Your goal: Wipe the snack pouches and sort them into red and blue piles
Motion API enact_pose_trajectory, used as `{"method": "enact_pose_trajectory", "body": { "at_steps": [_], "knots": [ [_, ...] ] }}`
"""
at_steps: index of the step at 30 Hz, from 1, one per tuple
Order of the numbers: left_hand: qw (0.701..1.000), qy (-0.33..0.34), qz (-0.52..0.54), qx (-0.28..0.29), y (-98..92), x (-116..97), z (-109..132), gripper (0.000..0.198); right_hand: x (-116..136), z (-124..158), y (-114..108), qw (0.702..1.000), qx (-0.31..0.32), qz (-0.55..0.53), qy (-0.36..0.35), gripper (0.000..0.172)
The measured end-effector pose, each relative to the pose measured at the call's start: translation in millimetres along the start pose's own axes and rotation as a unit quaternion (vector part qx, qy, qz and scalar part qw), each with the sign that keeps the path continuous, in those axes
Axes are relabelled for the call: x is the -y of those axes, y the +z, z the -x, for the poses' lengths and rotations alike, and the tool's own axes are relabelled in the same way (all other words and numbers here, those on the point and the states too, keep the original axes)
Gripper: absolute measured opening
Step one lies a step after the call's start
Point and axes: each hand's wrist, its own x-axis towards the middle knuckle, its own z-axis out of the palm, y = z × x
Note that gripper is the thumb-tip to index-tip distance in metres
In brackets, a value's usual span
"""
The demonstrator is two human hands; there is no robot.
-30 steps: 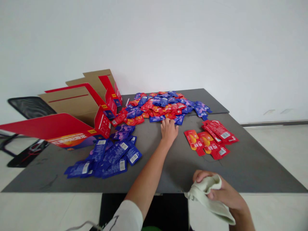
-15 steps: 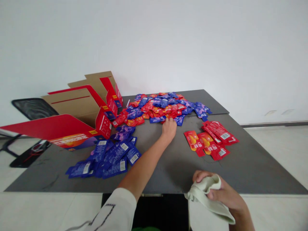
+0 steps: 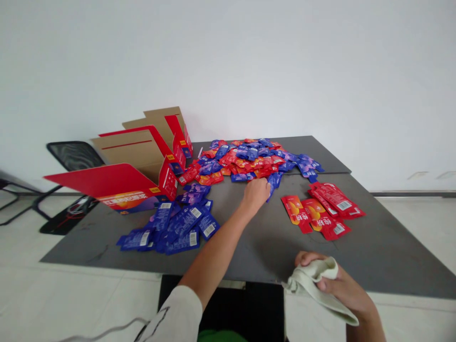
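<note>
Here, left hand [image 3: 255, 195] gripping blue sachet [image 3: 274, 183]

Count sheet.
Hands: 2, one left hand [image 3: 255, 195], one right hand [image 3: 313, 275].
Cloth: 1, a cream cloth [image 3: 309, 285].
Sachet heaps: 3, one mixed red-and-blue heap [image 3: 249, 159], one blue heap [image 3: 178, 232], one red heap [image 3: 320, 209].
Open cardboard cartons: probably 2 [image 3: 124, 152], overlapping flaps obscuring the exact number.
Dark grey tabletops: 1 [image 3: 285, 256].
Black mesh chairs: 1 [image 3: 74, 154].
</note>
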Motion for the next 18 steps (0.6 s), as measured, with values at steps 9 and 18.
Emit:
{"method": "enact_pose_trajectory", "body": {
  "at_steps": [9, 18],
  "knots": [
    [0.961, -0.074, 0.243, 0.110, -28.0, 28, 124, 0.026, 11, 2, 6, 1.000, -0.011, 0.017, -0.008, 0.040],
    [0.972, -0.127, 0.188, 0.058, -18.5, 77, 185, 0.030, 12, 0, 8, 0.997, -0.043, 0.052, -0.035, 0.036]
  ]
}}
